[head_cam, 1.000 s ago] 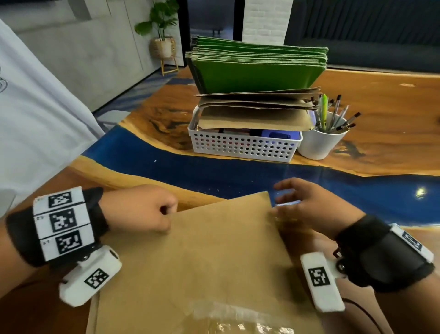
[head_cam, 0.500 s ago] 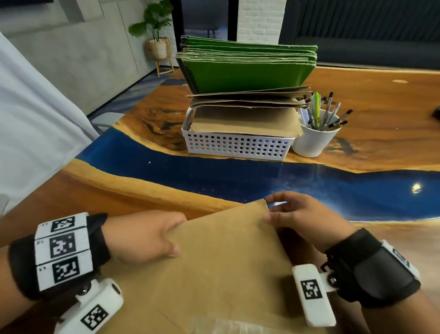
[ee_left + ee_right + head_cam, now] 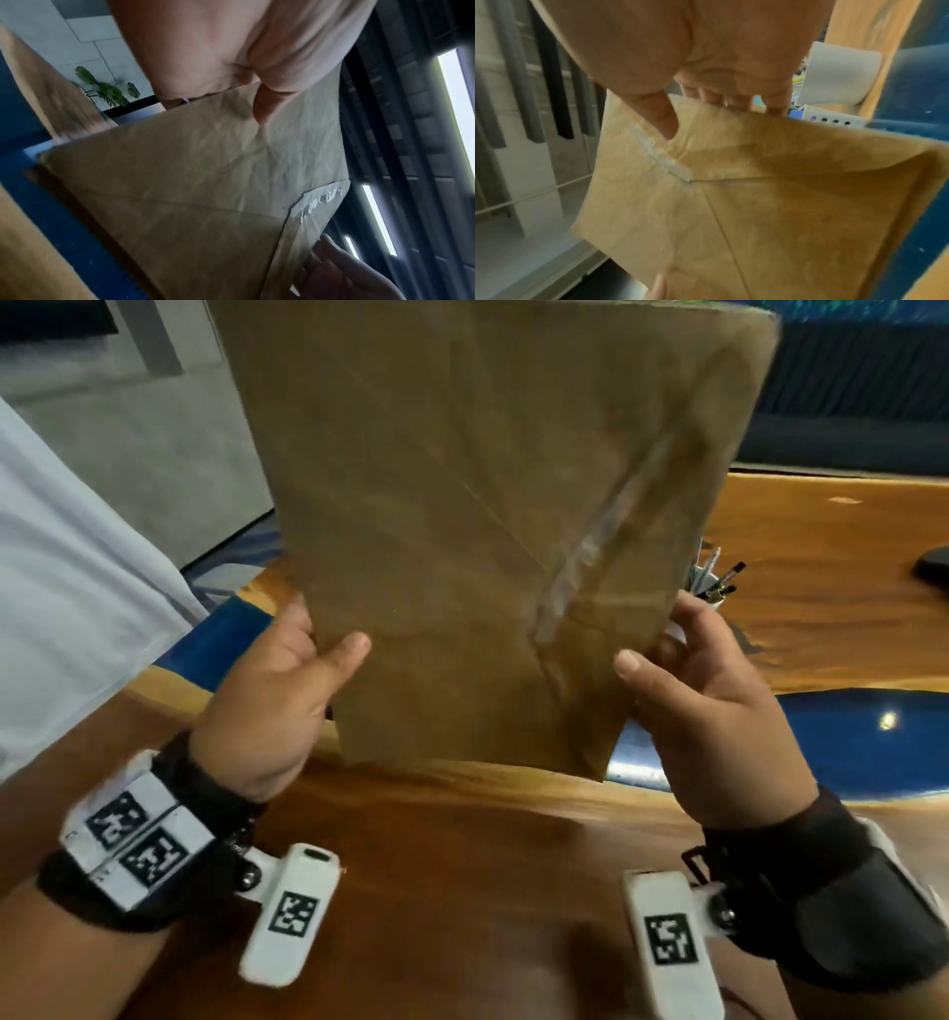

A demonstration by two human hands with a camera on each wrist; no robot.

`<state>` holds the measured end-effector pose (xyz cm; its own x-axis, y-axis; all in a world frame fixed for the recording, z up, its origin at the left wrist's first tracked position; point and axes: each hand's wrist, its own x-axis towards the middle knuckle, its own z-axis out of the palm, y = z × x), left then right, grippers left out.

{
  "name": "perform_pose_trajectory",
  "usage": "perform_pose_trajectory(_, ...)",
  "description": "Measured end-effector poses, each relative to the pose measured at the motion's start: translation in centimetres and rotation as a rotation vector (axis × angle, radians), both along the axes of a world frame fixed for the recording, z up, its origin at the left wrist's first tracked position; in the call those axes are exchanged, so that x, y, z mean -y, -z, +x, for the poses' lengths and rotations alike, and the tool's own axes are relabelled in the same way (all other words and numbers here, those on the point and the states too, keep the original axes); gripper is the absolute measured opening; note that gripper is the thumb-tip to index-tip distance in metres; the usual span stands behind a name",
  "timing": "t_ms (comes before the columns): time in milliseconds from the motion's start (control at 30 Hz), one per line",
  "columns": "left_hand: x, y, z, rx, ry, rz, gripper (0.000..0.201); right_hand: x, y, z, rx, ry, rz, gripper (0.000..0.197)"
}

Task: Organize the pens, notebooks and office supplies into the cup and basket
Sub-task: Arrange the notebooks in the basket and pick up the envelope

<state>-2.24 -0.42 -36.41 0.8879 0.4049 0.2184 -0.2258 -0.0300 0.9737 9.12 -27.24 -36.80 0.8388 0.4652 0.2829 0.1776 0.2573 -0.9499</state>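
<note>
Table [image 3: 462, 891] below; envelope [image 3: 488, 531] upright, side edges pinched by left hand [image 3: 267, 706], right hand [image 3: 714, 716].

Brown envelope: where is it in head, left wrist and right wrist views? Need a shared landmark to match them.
Head: brown envelope upright, centre, filling the upper frame.
Left wrist: lower centre, below the left hand.
Right wrist: lower right, below the right hand.
Shared landmark: the clear tape strip on the envelope.
</note>
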Motion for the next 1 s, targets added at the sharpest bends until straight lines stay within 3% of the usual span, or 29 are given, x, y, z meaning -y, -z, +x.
perform_pose_trajectory(67,0.8,0.3,0.4,0.008,-0.008,0.023,0.045,-0.7,0.0,0.1,0.089,0.125,-0.067,0.043)
perform_pose_trajectory(200,1.0,1.1,0.9,-0.076,-0.017,0.070,0.048,-1.3,1.2,0.8,0.112,0.144,-0.321,0.039)
perform_pose_trajectory(267,0.0,1.8,1.5,-0.180,-0.022,0.154,0.038,-1.6,0.9,1.6,0.146,0.140,-0.423,0.045)
perform_pose_trajectory(333,-1.2,1.5,2.4,-0.267,-0.046,0.214,0.017,-2.0,-0.5,3.0,0.233,0.119,-0.526,0.043)
perform_pose_trajectory(400,-2.1,-0.3,3.9,-0.268,-0.072,0.216,0.009,-2.7,-3.2,5.0,0.305,0.134,-0.577,0.039)
perform_pose_trajectory(467,-2.8,-3.6,6.0,-0.201,-0.083,0.177,0.024,-3.7,-6.8,7.3,0.364,0.184,-0.590,0.034)
perform_pose_trajectory(667,-5.2,-12.3,12.7,-0.075,-0.187,0.251,0.036,-6.8,-15.5,13.0,0.432,0.252,-0.516,0.023)
perform_pose_trajectory(800,-5.7,-14.2,16.8,0.070,-0.229,0.219,0.038,-8.5,-16.8,17.6,0.483,0.361,-0.467,0.026)
perform_pose_trajectory(1000,-6.7,-13.9,21.8,0.094,-0.375,0.431,0.037,-10.4,-15.8,22.6,0.547,0.443,-0.416,0.026)
